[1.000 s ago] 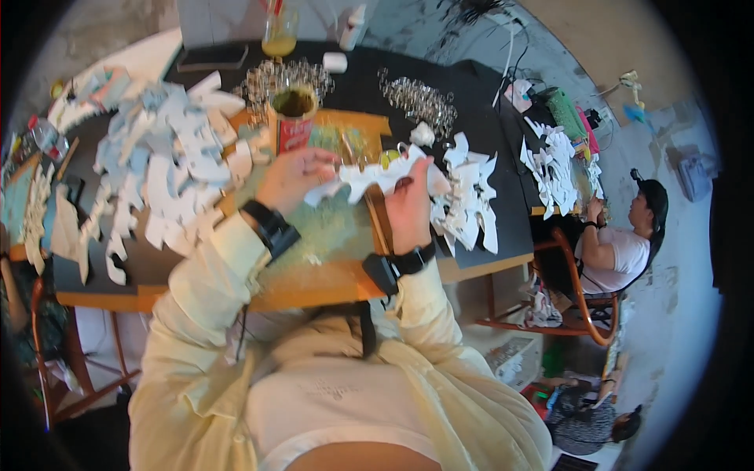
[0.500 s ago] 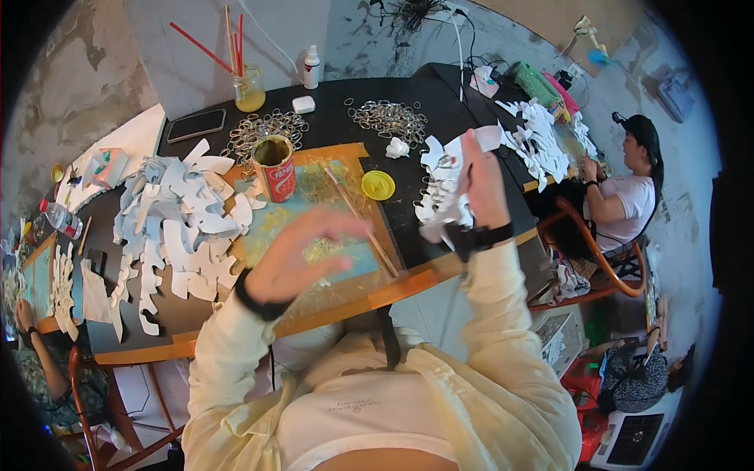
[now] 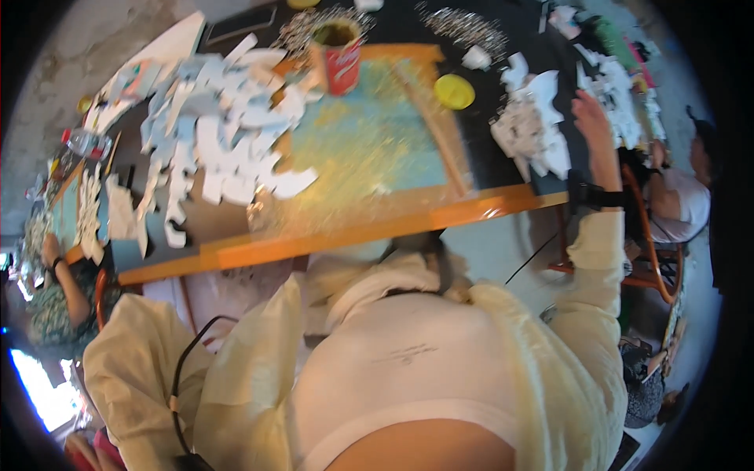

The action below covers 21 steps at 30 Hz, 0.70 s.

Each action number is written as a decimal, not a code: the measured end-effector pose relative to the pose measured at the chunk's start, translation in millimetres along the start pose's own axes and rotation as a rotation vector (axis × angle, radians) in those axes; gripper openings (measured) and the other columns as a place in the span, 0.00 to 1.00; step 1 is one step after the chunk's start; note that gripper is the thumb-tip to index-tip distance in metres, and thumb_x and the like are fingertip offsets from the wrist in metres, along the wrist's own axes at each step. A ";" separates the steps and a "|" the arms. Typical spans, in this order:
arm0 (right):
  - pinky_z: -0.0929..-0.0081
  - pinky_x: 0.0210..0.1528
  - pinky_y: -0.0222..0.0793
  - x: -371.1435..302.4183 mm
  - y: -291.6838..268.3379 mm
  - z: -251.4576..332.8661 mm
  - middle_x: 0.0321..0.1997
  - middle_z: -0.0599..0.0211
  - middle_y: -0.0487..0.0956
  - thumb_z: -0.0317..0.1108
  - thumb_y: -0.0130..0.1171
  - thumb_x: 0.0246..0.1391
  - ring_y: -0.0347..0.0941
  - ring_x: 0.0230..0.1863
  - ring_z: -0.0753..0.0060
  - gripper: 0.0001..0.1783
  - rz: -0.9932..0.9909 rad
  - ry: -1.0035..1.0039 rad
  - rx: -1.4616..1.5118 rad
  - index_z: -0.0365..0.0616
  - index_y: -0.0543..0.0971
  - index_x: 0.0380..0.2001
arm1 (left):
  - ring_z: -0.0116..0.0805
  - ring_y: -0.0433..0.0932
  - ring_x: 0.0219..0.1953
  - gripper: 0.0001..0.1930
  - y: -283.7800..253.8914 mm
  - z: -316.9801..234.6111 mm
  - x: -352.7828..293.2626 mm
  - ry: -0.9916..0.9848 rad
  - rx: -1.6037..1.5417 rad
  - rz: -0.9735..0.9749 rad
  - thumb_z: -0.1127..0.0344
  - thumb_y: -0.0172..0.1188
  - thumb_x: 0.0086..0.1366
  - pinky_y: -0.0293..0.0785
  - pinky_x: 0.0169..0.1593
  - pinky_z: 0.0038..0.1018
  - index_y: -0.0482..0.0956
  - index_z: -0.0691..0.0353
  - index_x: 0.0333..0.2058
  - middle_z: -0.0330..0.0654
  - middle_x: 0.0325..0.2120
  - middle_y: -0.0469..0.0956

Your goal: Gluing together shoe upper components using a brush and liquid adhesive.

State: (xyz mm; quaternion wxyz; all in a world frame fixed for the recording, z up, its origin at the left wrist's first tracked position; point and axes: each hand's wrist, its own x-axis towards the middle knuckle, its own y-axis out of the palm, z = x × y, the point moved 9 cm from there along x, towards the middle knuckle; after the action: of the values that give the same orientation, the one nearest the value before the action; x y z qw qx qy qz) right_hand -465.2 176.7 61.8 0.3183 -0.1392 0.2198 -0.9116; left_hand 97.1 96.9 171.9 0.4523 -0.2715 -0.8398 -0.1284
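Note:
My right hand (image 3: 595,129) is stretched out at the table's right, beside a pile of white cut pieces (image 3: 542,129). Its fingers look extended, slightly blurred, with nothing visible in them; whether a fingertip touches the pile I cannot tell. My left arm (image 3: 145,353) hangs down at the lower left, and its hand is out of view. In front of me lies a blue work mat (image 3: 353,133) smeared with yellow, holding a red can (image 3: 342,69) and a thin wooden stick (image 3: 436,133). A round yellow lid (image 3: 454,92) sits right of the mat.
A large heap of white and pale blue cut pieces (image 3: 224,118) covers the table's left. Metal rings (image 3: 463,31) lie at the back near crumpled tissue (image 3: 477,57). Orange tape (image 3: 353,231) runs along the front edge. Other people (image 3: 679,192) sit at both sides.
My left hand has gone from above the mat down out of view. My right hand has let go of the white pieces, now piled beside it. The view has tilted downward.

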 end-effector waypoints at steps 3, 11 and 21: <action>0.76 0.58 0.56 -21.3 -9.1 12.3 0.55 0.68 0.71 0.39 0.50 0.60 0.64 0.56 0.74 0.21 0.113 -0.157 -0.157 0.43 0.70 0.54 | 0.38 0.77 0.27 0.10 3.4 -9.5 -11.9 -0.069 -0.020 -0.098 0.64 0.53 0.60 0.74 0.32 0.34 0.75 0.66 0.31 0.45 0.28 0.76; 0.78 0.56 0.60 -45.4 18.1 46.3 0.51 0.68 0.74 0.37 0.50 0.61 0.68 0.52 0.77 0.16 0.168 -0.151 -0.025 0.41 0.74 0.48 | 0.38 0.77 0.28 0.10 -2.0 -6.4 -33.8 -0.139 -0.016 -0.283 0.63 0.55 0.58 0.73 0.33 0.34 0.75 0.65 0.33 0.45 0.30 0.76; 0.83 0.48 0.63 -87.4 90.8 104.5 0.40 0.72 0.77 0.28 0.50 0.59 0.69 0.43 0.83 0.08 0.333 -0.324 -0.142 0.39 0.77 0.39 | 0.38 0.77 0.30 0.12 -20.5 -4.1 -51.9 -0.210 0.030 -0.414 0.62 0.57 0.56 0.72 0.34 0.33 0.75 0.64 0.34 0.46 0.32 0.76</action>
State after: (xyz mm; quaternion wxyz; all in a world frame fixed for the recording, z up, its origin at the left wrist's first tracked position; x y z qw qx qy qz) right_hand -310.7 136.6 97.8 0.4848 -0.2675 0.2495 -0.7945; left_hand 111.2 60.5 131.8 0.3305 -0.0988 -0.9218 -0.1770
